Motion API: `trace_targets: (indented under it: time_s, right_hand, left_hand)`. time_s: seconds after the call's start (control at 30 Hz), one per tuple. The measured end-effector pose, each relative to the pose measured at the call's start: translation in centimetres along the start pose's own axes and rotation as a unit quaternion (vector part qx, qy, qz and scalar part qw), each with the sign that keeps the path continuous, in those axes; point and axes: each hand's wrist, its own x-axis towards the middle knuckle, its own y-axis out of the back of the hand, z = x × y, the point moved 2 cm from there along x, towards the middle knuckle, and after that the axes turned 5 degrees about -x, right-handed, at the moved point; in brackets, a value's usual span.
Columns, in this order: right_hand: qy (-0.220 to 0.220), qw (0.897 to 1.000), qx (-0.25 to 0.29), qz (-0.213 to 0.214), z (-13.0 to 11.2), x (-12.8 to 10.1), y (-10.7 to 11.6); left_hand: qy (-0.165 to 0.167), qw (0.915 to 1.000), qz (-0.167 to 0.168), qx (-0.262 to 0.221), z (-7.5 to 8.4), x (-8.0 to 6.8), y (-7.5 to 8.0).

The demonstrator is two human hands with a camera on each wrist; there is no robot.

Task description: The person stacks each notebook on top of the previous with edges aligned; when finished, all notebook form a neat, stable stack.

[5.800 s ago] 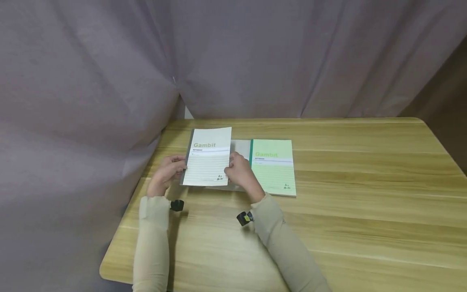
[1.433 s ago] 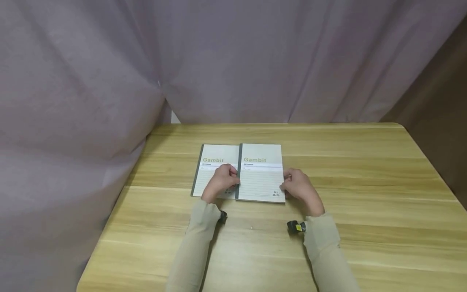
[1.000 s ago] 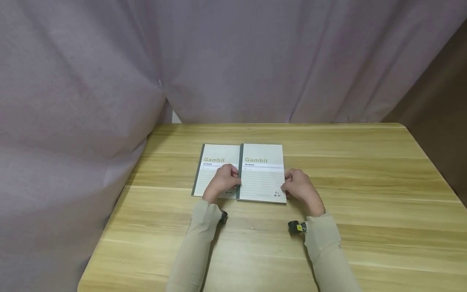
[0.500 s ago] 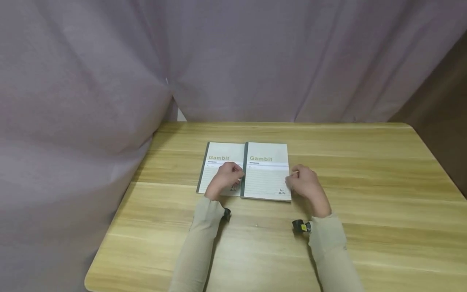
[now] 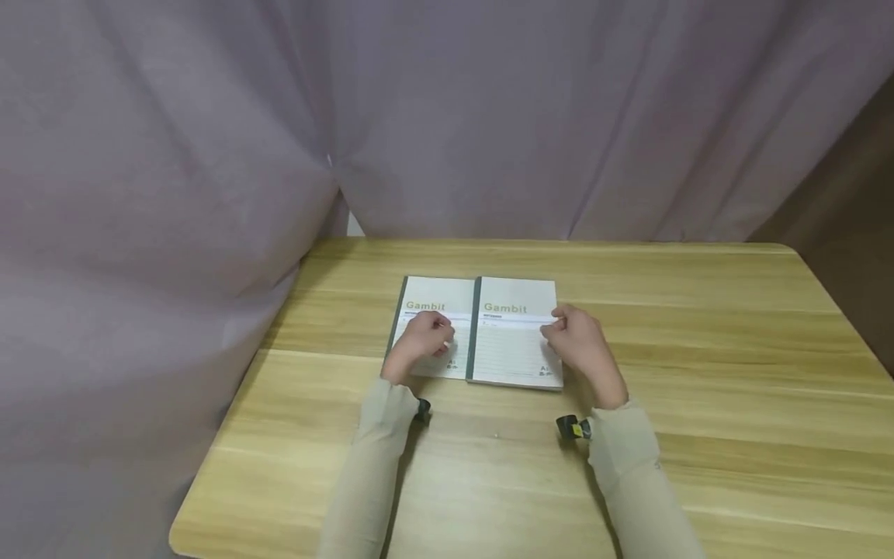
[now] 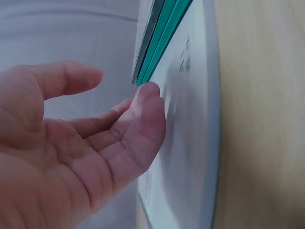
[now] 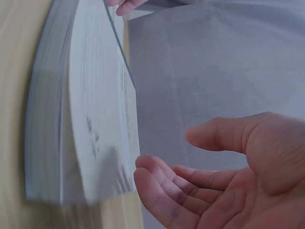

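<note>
Two white-covered Gambit notebooks with dark grey spines lie side by side in the head view. The right notebook (image 5: 515, 353) tops a small stack, and teal spines (image 6: 164, 40) show beneath it in the left wrist view. My left hand (image 5: 422, 339) hovers over the left notebook (image 5: 440, 289), fingers loosely bent, apart from the stack's spine. My right hand (image 5: 583, 341) is by the stack's right edge with thumb and fingers parted. In the right wrist view the top cover (image 7: 102, 133) stands slightly apart from the pages below. Neither hand holds anything.
The notebooks are on a wood-grain table (image 5: 698, 349). A grey-purple curtain (image 5: 454, 116) hangs along its back and left side. A wrist camera (image 5: 571, 428) sits by the right cuff. A tiny pale speck (image 5: 495, 435) lies in front of the notebooks.
Earlier both hands held a white notebook at the left, beside a green one; that white notebook now tops the right stack. Both hands have since let go, the left drawing away leftward.
</note>
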Motion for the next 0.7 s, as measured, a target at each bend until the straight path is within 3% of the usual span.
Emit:
trace_targets:
  time_s: [0.17,0.4,0.7]
  right_hand:
    - [0.006,1.000,0.015,0.002,-1.3,0.6,-0.1]
    - [0.001,1.000,0.019,0.004,-2.6,0.7,-0.8]
    - [-0.003,0.999,0.046,0.004,-4.0,0.4,-2.9]
  left_hand:
    - [-0.022,0.9997,0.005,-0.006,0.7,0.0,1.5]
    - [-0.007,0.9993,0.019,-0.032,0.7,-0.5,3.0]
    - [-0.012,0.9971,0.035,-0.067,0.0,-1.0,5.5]
